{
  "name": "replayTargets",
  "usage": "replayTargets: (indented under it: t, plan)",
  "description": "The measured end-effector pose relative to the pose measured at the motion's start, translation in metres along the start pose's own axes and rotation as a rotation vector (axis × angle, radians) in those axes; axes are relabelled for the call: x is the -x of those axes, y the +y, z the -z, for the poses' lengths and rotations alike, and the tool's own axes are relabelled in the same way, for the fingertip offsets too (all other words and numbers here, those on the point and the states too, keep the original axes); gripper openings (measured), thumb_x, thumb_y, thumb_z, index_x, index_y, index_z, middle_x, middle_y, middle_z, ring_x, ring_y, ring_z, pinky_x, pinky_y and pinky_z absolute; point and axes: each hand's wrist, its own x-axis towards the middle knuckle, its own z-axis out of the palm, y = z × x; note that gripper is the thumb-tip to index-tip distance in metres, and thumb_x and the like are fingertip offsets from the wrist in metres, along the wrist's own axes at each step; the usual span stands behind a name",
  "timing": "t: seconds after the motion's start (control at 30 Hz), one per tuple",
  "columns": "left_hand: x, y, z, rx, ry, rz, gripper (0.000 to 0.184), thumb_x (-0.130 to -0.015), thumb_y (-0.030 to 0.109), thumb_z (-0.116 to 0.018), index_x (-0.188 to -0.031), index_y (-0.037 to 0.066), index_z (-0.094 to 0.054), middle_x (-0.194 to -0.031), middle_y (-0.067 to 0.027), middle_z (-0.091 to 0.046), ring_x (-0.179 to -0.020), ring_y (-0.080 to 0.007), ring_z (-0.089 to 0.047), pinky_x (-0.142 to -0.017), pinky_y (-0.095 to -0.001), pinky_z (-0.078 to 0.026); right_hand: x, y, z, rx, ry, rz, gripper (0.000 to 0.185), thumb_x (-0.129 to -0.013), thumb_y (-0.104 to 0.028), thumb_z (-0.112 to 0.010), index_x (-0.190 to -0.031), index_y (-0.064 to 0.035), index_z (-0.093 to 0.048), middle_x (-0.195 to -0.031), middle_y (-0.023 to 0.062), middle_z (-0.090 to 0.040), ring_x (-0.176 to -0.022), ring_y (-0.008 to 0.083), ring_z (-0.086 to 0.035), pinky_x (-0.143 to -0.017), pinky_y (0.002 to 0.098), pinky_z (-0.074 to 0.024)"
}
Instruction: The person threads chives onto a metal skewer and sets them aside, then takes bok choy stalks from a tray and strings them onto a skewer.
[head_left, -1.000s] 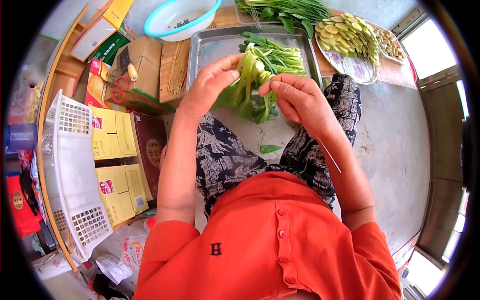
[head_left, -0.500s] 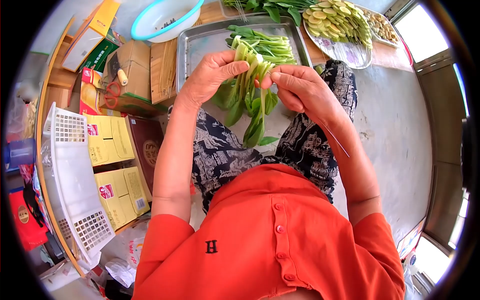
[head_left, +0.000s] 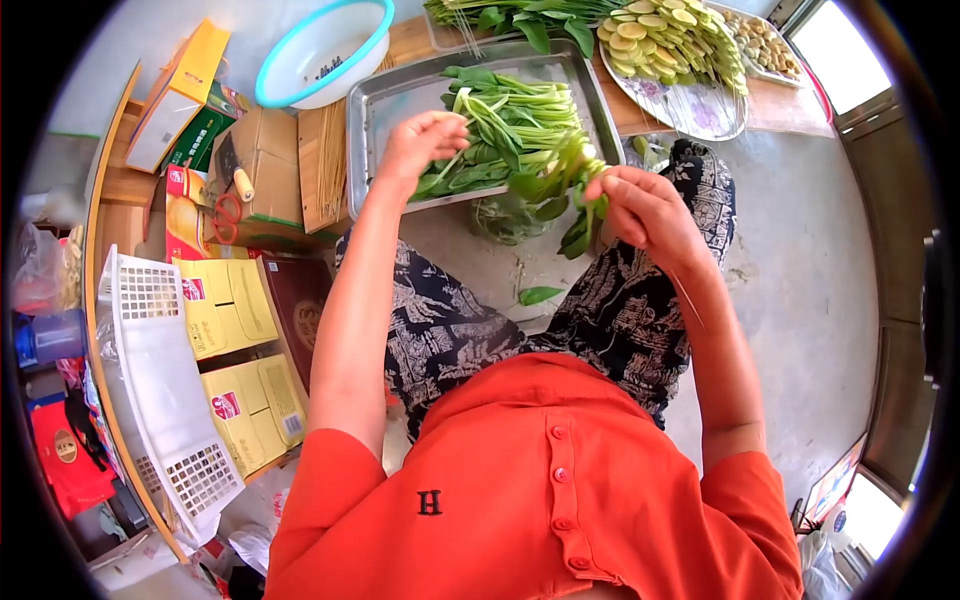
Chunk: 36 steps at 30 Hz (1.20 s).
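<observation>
My right hand (head_left: 645, 208) grips a thin skewer whose tail end shows along my wrist. Leafy greens (head_left: 575, 180) are threaded in a bunch at its other end, their leaves hanging over the tray's front right corner. Over the left side of the metal tray (head_left: 362, 125), my left hand (head_left: 425, 148) has its fingers loosely curled and a little apart, with nothing visible in them. Its fingertips are close to a pile of greens (head_left: 530, 105) lying in the tray; whether they touch it I cannot tell.
A blue-rimmed basin (head_left: 290, 75) stands behind bare skewers (head_left: 322, 165). At the back right are a plate (head_left: 700, 112) of skewered green slices (head_left: 670, 45) and a tray of small pale pieces (head_left: 765, 45). Boxes (head_left: 235, 310) and red scissors (head_left: 226, 215) lie left. One leaf (head_left: 540, 295) lies below.
My hands have parted. The left one has let go of the bunch and moved slightly left; the right one has carried the skewered greens right and down, uncovering the pile in the tray.
</observation>
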Motion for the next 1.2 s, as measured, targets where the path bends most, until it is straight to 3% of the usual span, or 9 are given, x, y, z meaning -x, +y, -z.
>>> replayTargets:
  t: [0.1, 0.23, 0.33, 0.47, 0.6, 0.67, 0.83, 1.07, 1.2]
  plan:
    - [-0.044, -0.029, 0.014, 0.015, 0.268, 0.014, 0.023, -0.09, 0.025, -0.063, -0.094, 0.003, -0.068, -0.085, -0.005, -0.068, -0.071, -0.0113, -0.066, -0.062, -0.0246, -0.053, -0.003, 0.011, 0.018, -0.158, -0.003, 0.043, 0.026, -0.1, -0.018, -0.045, -0.096, 0.0, -0.062, -0.048, -0.0058, -0.037, -0.041, 0.0042, -0.029, -0.042, 0.02, -0.0234]
    - [-0.087, -0.049, -0.003, -0.178, 0.307, 0.195, 0.038, -0.082, 0.04, -0.072, -0.088, 0.004, -0.063, -0.076, -0.0028, -0.06, -0.057, -0.0119, -0.061, -0.046, -0.0258, -0.049, -0.006, 0.016, 0.029, -0.274, 0.049, 0.062, 0.025, -0.1, -0.018, -0.045, -0.097, 0.0003, -0.062, -0.048, -0.0052, -0.038, -0.041, 0.0046, -0.029, -0.043, 0.0199, -0.024]
    - [-0.11, -0.061, -0.019, -0.341, 0.456, 0.266, 0.033, -0.079, 0.034, -0.075, -0.081, 0.003, -0.064, -0.072, -0.0028, -0.061, -0.051, -0.0098, -0.055, -0.039, -0.0249, -0.043, -0.006, 0.015, 0.033, -0.291, 0.08, 0.059, 0.025, -0.1, -0.018, -0.045, -0.097, 0.0002, -0.062, -0.048, -0.0052, -0.038, -0.041, 0.0046, -0.029, -0.043, 0.0198, -0.0243]
    - [-0.125, -0.076, -0.015, -0.407, 0.465, 0.158, 0.026, -0.078, 0.027, -0.076, -0.078, 0.004, -0.065, -0.07, -0.0016, -0.061, -0.051, -0.0092, -0.054, -0.04, -0.0245, -0.04, -0.003, 0.017, 0.035, -0.262, 0.102, 0.044, 0.026, -0.101, -0.018, -0.044, -0.096, 0.0007, -0.062, -0.048, -0.0054, -0.038, -0.042, 0.0042, -0.029, -0.043, 0.0197, -0.0244]
    - [-0.106, -0.056, -0.025, -0.075, 0.453, 0.019, 0.02, -0.074, 0.018, -0.076, -0.075, 0.003, -0.062, -0.069, -0.0026, -0.062, -0.056, -0.0091, -0.055, -0.053, -0.0247, -0.045, -0.005, 0.019, 0.034, -0.23, 0.098, 0.042, 0.026, -0.1, -0.017, -0.045, -0.097, 0.0012, -0.062, -0.048, -0.0058, -0.038, -0.042, 0.0038, -0.03, -0.043, 0.0198, -0.0245]
    - [-0.092, -0.043, -0.028, 0.337, 0.33, -0.053, 0.015, -0.08, 0.013, -0.071, -0.082, 0.003, -0.06, -0.083, -0.0065, -0.064, -0.066, -0.0103, -0.058, -0.062, -0.0262, -0.05, -0.004, 0.017, 0.031, -0.217, 0.095, 0.037, 0.025, -0.1, -0.017, -0.045, -0.097, 0.0011, -0.062, -0.049, -0.0058, -0.038, -0.042, 0.0038, -0.03, -0.043, 0.0198, -0.0245]
    - [-0.048, -0.007, -0.025, 0.709, 0.095, -0.203, 0.017, -0.089, 0.013, -0.06, -0.101, 0.001, -0.058, -0.099, -0.0162, -0.065, -0.101, -0.0301, -0.064, -0.089, -0.04, -0.052, 0.0, 0.01, 0.017, -0.155, 0.083, 0.03, 0.025, -0.1, -0.017, -0.045, -0.098, 0.0007, -0.062, -0.05, -0.0061, -0.038, -0.043, 0.0034, -0.03, -0.044, 0.0194, -0.0245]
    - [0.009, 0.014, -0.022, 0.833, 0.054, -0.176, 0.018, -0.091, 0.019, -0.062, -0.099, 0.003, -0.059, -0.094, -0.0159, -0.064, -0.094, -0.0296, -0.065, -0.088, -0.044, -0.054, 0.011, -0.018, -0.031, 0.001, 0.044, 0.051, 0.023, -0.099, -0.018, -0.048, -0.101, -0.0006, -0.063, -0.053, -0.0073, -0.038, -0.046, 0.002, -0.031, -0.045, 0.0183, -0.0245]
    - [0.034, 0.017, -0.02, 0.881, -0.01, -0.229, 0.02, -0.088, 0.019, -0.068, -0.099, 0.006, -0.058, -0.09, -0.0102, -0.061, -0.076, -0.0189, -0.06, -0.067, -0.0313, -0.051, 0.013, -0.035, -0.058, 0.14, 0.029, 0.075, 0.025, -0.099, -0.02, -0.047, -0.102, 0.0012, -0.061, -0.053, -0.0077, -0.038, -0.044, 0.0016, -0.03, -0.044, 0.0187, -0.0234]
